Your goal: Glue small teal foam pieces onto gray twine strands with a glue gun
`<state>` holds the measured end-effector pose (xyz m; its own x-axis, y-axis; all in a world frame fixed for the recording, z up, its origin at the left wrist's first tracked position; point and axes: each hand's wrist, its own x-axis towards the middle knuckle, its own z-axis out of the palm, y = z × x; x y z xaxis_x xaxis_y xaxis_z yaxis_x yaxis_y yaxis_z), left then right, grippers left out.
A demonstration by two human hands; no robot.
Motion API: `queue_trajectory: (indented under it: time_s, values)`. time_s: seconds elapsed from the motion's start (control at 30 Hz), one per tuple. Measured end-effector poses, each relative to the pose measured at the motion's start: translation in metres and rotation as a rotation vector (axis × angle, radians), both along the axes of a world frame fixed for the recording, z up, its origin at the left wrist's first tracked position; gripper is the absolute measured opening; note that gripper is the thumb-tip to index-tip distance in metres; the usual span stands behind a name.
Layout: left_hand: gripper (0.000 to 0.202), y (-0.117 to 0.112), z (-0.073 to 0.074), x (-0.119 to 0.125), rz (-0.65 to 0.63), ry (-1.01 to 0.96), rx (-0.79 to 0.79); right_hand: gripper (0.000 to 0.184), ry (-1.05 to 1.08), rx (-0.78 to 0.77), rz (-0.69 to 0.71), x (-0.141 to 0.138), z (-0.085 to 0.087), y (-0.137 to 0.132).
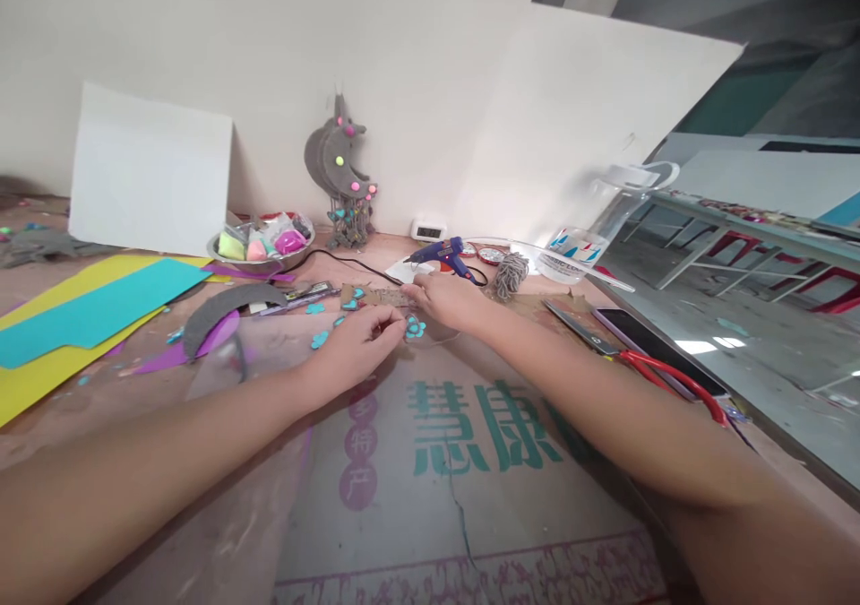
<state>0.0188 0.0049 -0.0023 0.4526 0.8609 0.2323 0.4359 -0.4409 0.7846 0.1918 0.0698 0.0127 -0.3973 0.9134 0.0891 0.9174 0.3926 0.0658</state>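
My left hand [359, 347] is closed in a pinch over the plastic sheet; what its fingertips hold is hidden. Right beside those fingertips lies a small turquoise flower [415, 327], with a thin grey yarn strand [440, 343] trailing to the right. My right hand [444, 298] reaches over a brown cardboard strip [384, 297], its fingers bent together and whatever is between them too small to make out. Loose turquoise flowers [320, 340] sit left of my left hand. Just behind my right hand rests a blue glue gun [440, 251].
Scissors [645, 363] and a phone [662, 350] lie at right, near the table edge. A yarn ball [511, 275], a clock [428, 229] and a clear jug [597, 220] stand behind. At left are a clay bowl [216, 252], a grey crescent [219, 311] and coloured sheets [100, 309]. A moon ornament [339, 161] hangs on the wall.
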Motion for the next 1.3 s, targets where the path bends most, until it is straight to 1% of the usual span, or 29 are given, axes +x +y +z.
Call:
queue_trajectory:
  time_s: [0.07, 0.2, 0.23, 0.33, 0.43, 0.57, 0.6, 0.7, 0.8, 0.9, 1.07, 1.1, 1.17, 1.23, 1.3]
  values:
    - [0.026, 0.0, -0.001, 0.0, -0.005, -0.003, -0.005, 0.054, 0.003, 0.015, -0.003, 0.003, 0.0, -0.004]
    - [0.027, -0.002, 0.0, 0.0, 0.006, -0.014, -0.04, 0.027, -0.004, -0.026, 0.003, 0.014, 0.001, -0.011]
    - [0.027, -0.003, 0.001, 0.0, 0.008, -0.022, -0.062, 0.025, -0.004, -0.037, 0.003, 0.017, 0.001, -0.012]
    - [0.026, -0.005, 0.002, 0.001, 0.019, -0.048, -0.114, 0.029, 0.002, -0.052, -0.007, 0.025, 0.002, -0.009]
    - [0.023, -0.004, 0.0, 0.001, 0.026, -0.05, -0.085, 0.025, 0.019, -0.059, -0.008, 0.029, 0.004, -0.009]
    - [0.021, -0.001, -0.004, 0.001, 0.019, -0.074, -0.004, 0.044, 0.052, -0.071, -0.021, 0.028, 0.006, -0.017]
    - [0.022, -0.001, -0.005, 0.001, 0.017, -0.078, -0.013, 0.044, 0.046, -0.092, -0.013, 0.027, 0.006, -0.019]
    - [0.024, -0.001, -0.005, 0.001, -0.005, -0.084, -0.077, 0.028, 0.026, -0.161, 0.031, 0.026, 0.009, -0.023]
    - [0.025, -0.001, -0.004, 0.0, -0.029, -0.102, -0.103, 0.022, 0.021, -0.159, 0.038, 0.027, 0.012, -0.024]
    - [0.024, 0.0, -0.003, 0.0, -0.036, -0.115, -0.085, 0.028, 0.004, -0.149, 0.03, 0.028, 0.011, -0.025]
    - [0.022, 0.0, -0.003, 0.0, 0.033, -0.042, 0.053, 0.045, -0.012, -0.049, -0.109, 0.029, -0.001, -0.016]
    - [0.021, 0.0, -0.003, 0.0, 0.046, -0.019, 0.052, 0.045, -0.006, -0.045, -0.115, 0.029, -0.003, -0.013]
    - [0.02, 0.0, -0.004, 0.0, 0.05, 0.006, -0.003, 0.039, 0.006, -0.055, -0.101, 0.03, -0.005, -0.006]
    - [0.018, 0.0, -0.005, 0.0, 0.022, -0.005, -0.061, 0.034, 0.018, -0.07, -0.08, 0.031, -0.004, -0.001]
    - [0.017, -0.001, -0.005, 0.001, -0.028, -0.058, -0.075, 0.036, 0.032, -0.069, -0.07, 0.034, -0.001, -0.001]
